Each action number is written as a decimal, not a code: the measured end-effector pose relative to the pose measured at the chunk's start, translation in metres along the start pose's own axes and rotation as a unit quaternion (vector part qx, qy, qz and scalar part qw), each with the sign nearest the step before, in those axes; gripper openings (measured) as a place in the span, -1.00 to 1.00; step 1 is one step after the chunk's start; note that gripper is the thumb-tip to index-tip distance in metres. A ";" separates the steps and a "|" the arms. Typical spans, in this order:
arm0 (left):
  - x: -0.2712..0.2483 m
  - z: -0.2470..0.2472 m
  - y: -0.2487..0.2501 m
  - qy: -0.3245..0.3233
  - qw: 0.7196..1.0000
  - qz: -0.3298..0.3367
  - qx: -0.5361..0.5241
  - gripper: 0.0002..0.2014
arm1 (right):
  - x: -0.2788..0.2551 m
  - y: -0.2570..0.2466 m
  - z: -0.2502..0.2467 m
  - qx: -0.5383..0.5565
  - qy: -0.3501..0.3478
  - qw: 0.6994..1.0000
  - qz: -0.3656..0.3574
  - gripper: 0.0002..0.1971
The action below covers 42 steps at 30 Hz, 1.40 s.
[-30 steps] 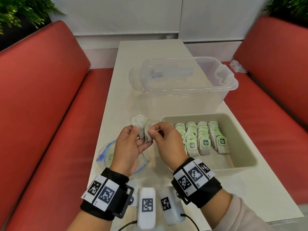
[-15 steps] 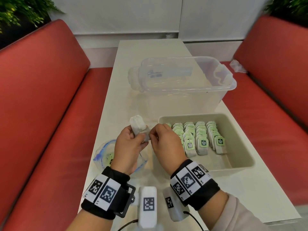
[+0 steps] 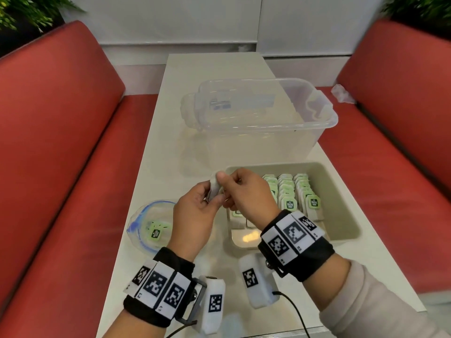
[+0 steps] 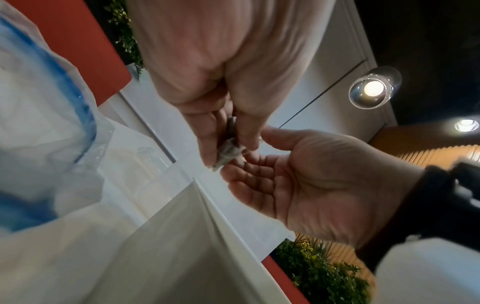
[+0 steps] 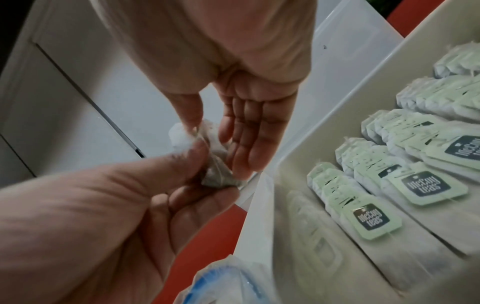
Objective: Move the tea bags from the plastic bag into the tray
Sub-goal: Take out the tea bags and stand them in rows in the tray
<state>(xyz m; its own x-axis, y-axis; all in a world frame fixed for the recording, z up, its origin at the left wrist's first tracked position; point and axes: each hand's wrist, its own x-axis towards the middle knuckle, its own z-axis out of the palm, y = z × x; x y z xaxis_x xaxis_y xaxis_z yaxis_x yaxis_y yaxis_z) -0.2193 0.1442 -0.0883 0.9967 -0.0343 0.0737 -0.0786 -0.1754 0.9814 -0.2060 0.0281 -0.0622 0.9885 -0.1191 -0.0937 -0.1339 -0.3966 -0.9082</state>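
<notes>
I have one tea bag (image 3: pixel 214 190) pinched between both hands above the desk (image 3: pixel 170 147), just off the near-left corner of the tray (image 3: pixel 341 191). My left hand (image 3: pixel 195 215) has its thumb and fingers clamped on the bag, and my right hand (image 3: pixel 246 193) nips its top edge. The bag stands roughly upright. The tray's rows of tea bags (image 3: pixel 290 193) lie to the right, so I judge the carry goes rightward, with my right hand nearer. The plastic bag (image 3: pixel 148 228) sits at lower left with at least one bag inside
</notes>
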 end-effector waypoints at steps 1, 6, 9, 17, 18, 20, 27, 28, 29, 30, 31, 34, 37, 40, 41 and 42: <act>0.000 0.001 0.000 0.000 1.000 -0.005 -0.018 -0.89 | 0.001 -0.002 -0.004 0.006 -0.010 1.000 0.003 -0.67; 0.000 0.006 -0.004 0.004 0.993 -0.044 -0.108 -0.84 | 0.004 -0.007 -0.024 -0.005 -0.065 0.998 0.018 -0.79; 0.003 0.004 -0.007 0.017 0.988 -0.072 -0.135 -0.84 | 0.014 -0.005 -0.041 -0.151 -0.085 0.984 -0.038 -0.79; 0.002 -0.002 -0.017 0.033 0.984 -0.078 -0.157 -0.85 | 0.045 0.005 -0.057 -0.452 -0.297 0.836 -0.096 -0.92; 0.000 -0.003 -0.018 0.033 0.984 -0.080 -0.158 -0.85 | 0.048 0.007 -0.054 -0.466 -0.336 0.814 -0.086 -0.92; -0.002 -0.003 -0.020 0.032 0.983 -0.085 -0.159 -0.86 | 0.052 0.013 -0.045 -0.481 -0.401 0.777 -0.068 -0.91; -0.006 -0.001 -0.023 0.032 0.979 -0.107 -0.170 -0.85 | 0.075 0.033 -0.013 -0.530 -0.445 0.720 -0.051 -0.88; -0.007 -0.001 -0.023 0.031 0.979 -0.109 -0.170 -0.85 | 0.078 0.034 -0.011 -0.542 -0.436 0.717 -0.053 -0.88; -0.007 -0.001 -0.023 0.031 0.979 -0.111 -0.169 -0.85 | 0.081 0.034 -0.010 -0.550 -0.425 0.717 -0.056 -0.90; -0.007 -0.001 -0.024 0.030 0.979 -0.113 -0.169 -0.85 | 0.084 0.035 -0.009 -0.554 -0.417 0.719 -0.057 -0.92; -0.007 -0.001 -0.024 0.030 0.979 -0.114 -0.168 -0.85 | 0.087 0.036 -0.009 -0.554 -0.412 0.722 -0.056 -0.94; -0.006 -0.001 -0.026 0.035 0.979 -0.117 -0.161 -0.87 | 0.093 0.038 -0.009 -0.542 -0.408 0.733 -0.053 -0.92; -0.006 -0.001 -0.027 0.039 0.981 -0.112 -0.153 -0.87 | 0.094 0.040 -0.008 -0.538 -0.408 0.736 -0.052 -0.89; -0.005 -0.002 -0.028 0.039 0.984 -0.103 -0.138 -0.86 | 0.093 0.039 -0.010 -0.532 -0.401 0.744 -0.049 -0.90; -0.005 -0.002 -0.028 0.039 0.985 -0.102 -0.136 -0.86 | 0.092 0.036 -0.012 -0.531 -0.394 0.749 -0.050 -0.89; -0.004 -0.002 -0.027 0.039 0.984 -0.101 -0.138 -0.85 | 0.091 0.031 -0.015 -0.532 -0.385 0.752 -0.052 -0.87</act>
<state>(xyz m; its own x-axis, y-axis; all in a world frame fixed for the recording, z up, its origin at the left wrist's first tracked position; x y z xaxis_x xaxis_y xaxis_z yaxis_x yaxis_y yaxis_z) -0.2211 0.1513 -0.1148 0.9907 0.0523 -0.1258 0.1199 0.1038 0.9873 -0.1213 -0.0087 -0.0925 0.6904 0.3635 -0.6254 0.3716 -0.9200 -0.1246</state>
